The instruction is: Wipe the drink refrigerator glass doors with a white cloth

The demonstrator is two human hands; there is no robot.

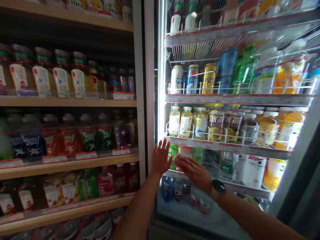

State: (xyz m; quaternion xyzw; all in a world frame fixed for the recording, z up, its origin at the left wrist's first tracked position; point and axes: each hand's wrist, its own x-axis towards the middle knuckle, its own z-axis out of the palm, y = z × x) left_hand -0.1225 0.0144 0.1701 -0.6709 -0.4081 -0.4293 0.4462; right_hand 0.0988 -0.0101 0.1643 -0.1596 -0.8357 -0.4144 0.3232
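- Closest to the camera, two bare forearms are coming in from the bottom edge, and a dark watch [218, 186] is sitting on the right wrist.
- The left hand [161, 159] is standing upright before the lower part of a lit drinks cooler [225, 146], near its left side; its fingers are spreading apart and are not closing around anything.
- The right hand [196, 171] is lying slanted beside it, pointing to the left hand; its fingers are stretching out straight and keeping together. A pale patch is showing near these fingertips, but I cannot tell what it is, nor whether the fingers are touching something.
- A green container [172, 150] is standing behind and between the two hands, partly hidden by them.
- Below the hands, some small bottles [178, 191] are standing low in the cooler.
- To the right of the green container, a clear bottle [227, 165] is standing on the same level.
- One level higher, yellow bottles [186, 121] are making a row behind a wire guard.
- Above them, a blue can [192, 79] and a gold can [209, 78] are standing side by side.
- At left, wooden shelves [62, 101] are carrying many bottled drinks [60, 75].
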